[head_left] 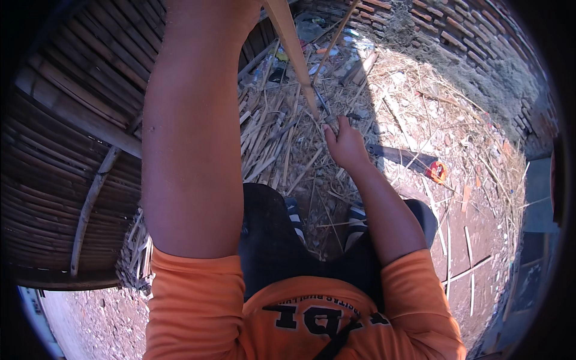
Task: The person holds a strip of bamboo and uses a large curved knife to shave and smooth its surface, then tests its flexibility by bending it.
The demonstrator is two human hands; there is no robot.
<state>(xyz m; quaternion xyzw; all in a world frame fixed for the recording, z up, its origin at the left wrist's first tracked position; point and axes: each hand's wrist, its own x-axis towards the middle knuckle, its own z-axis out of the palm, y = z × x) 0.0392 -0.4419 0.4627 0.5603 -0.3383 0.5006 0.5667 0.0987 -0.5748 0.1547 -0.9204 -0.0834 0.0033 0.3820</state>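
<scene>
My left arm reaches up past the top edge, with only the base of my left hand (241,15) showing; its fingers are cut off. Right beside that hand, a long pale strip of bamboo or wood (291,51) slants down towards my right hand (347,144). My right hand is closed around a tool whose handle is mostly hidden. A narrow dark metal piece (321,99), like a knife blade, points up and away from that fist, close against the strip's lower end. Whether blade and strip touch, I cannot tell.
A handsaw (414,159) with an orange handle lies on the ground right of my right hand. Split strips (270,141) and shavings litter the ground ahead. A slatted bamboo panel (66,162) stands at left, a brick wall (456,33) at far right. My sandalled feet are below.
</scene>
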